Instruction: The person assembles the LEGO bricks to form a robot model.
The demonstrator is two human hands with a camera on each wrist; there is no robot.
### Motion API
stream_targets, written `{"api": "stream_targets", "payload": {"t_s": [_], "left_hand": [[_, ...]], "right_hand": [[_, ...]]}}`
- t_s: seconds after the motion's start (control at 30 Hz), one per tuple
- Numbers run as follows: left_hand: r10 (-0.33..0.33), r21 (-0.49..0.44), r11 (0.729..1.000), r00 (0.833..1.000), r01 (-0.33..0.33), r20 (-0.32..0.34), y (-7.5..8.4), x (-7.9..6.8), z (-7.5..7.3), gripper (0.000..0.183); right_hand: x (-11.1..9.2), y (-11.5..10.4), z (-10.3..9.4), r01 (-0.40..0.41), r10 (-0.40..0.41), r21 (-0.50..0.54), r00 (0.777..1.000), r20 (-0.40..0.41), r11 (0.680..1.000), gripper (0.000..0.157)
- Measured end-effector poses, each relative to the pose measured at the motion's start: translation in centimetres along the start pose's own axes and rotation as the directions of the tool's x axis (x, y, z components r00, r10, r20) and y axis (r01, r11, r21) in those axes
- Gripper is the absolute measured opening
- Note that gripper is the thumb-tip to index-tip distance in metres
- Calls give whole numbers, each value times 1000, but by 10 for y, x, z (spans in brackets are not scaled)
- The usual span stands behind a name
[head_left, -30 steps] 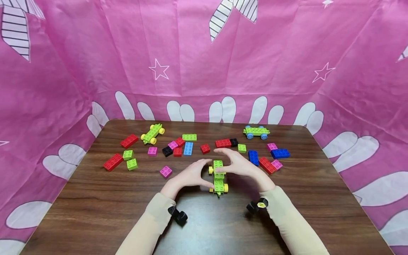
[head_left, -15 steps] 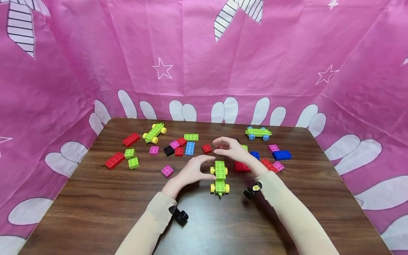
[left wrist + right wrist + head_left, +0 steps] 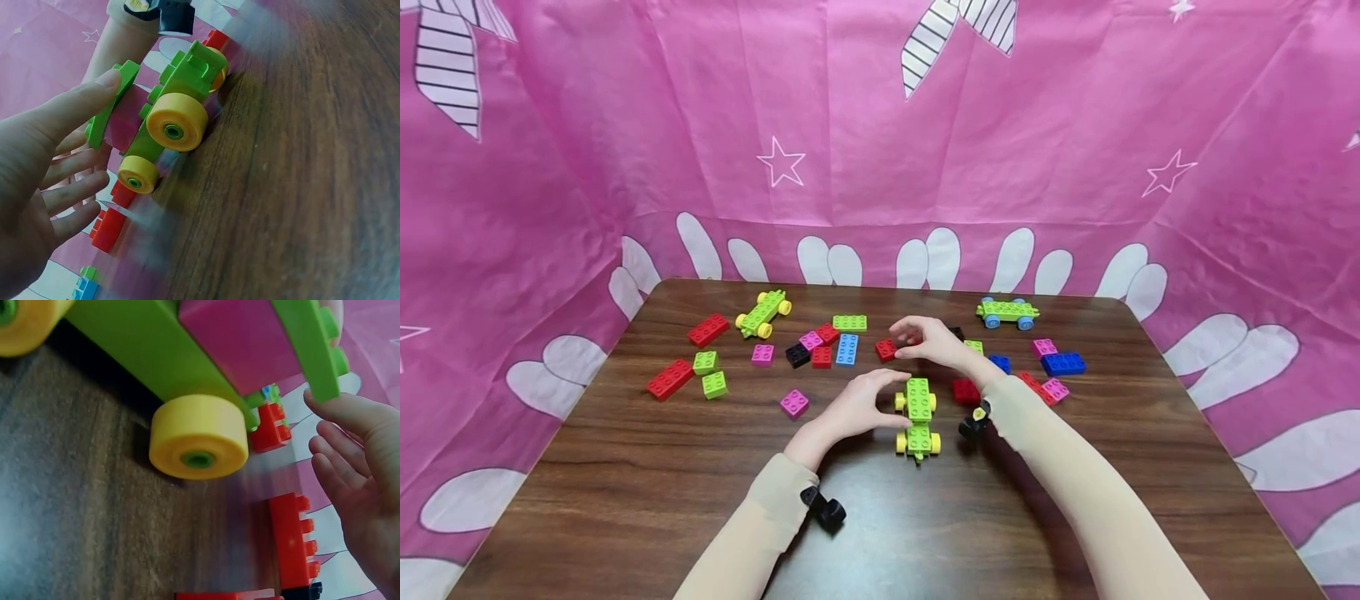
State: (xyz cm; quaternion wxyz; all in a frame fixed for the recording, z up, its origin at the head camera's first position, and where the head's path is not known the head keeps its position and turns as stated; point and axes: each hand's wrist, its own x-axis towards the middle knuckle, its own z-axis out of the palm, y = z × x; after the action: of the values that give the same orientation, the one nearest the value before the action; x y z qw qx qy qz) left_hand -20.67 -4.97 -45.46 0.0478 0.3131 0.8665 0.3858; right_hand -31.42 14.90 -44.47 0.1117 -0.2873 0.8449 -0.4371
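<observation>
A lime-green toy car (image 3: 918, 440) with yellow wheels stands on the table before me. On its base sits a pink block (image 3: 127, 119), topped by a lime-green brick (image 3: 918, 398). My left hand (image 3: 853, 406) spans this top brick from the left, thumb at the near end and a finger toward the far end. Beyond the car, my right hand (image 3: 934, 343) hovers with loosely bent fingers and holds nothing. Its fingertips are close to a small red brick (image 3: 885, 350); whether they touch it I cannot tell.
Another yellow-wheeled car base (image 3: 763, 314) stands back left, a blue-wheeled one (image 3: 1008, 313) back right. Loose bricks lie between them, including a light blue brick (image 3: 847, 349) and a dark blue brick (image 3: 1063, 363). A red brick (image 3: 966, 391) lies under my right forearm.
My right hand has left the car's top brick and moved away and leftward, near the small red brick. The left hand stays at the car.
</observation>
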Motion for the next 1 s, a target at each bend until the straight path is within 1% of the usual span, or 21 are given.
{"api": "stream_targets", "payload": {"t_s": [0.2,0.27,0.43,0.6,0.77,1.0], "left_hand": [[0,2,1000,1000,0,6,1,0,1,71],[3,4,1000,1000,-3,5,1,0,1,70],[-5,20,1000,1000,5,11,0,1,3,70],[-14,20,1000,1000,13,21,0,0,3,69],[-12,11,1000,1000,12,18,1,1,1,68],[-23,7,1000,1000,23,21,0,1,2,66]], "right_hand": [[8,5,2,12,-12,-34,1000,25,999,38],[10,8,2,2,0,-54,999,34,999,40],[15,10,2,-37,48,-114,994,97,993,47],[20,5,0,-19,43,-162,988,147,987,50],[24,4,0,-1,39,-215,984,172,977,47],[28,7,3,-12,57,-233,981,185,972,41]]}}
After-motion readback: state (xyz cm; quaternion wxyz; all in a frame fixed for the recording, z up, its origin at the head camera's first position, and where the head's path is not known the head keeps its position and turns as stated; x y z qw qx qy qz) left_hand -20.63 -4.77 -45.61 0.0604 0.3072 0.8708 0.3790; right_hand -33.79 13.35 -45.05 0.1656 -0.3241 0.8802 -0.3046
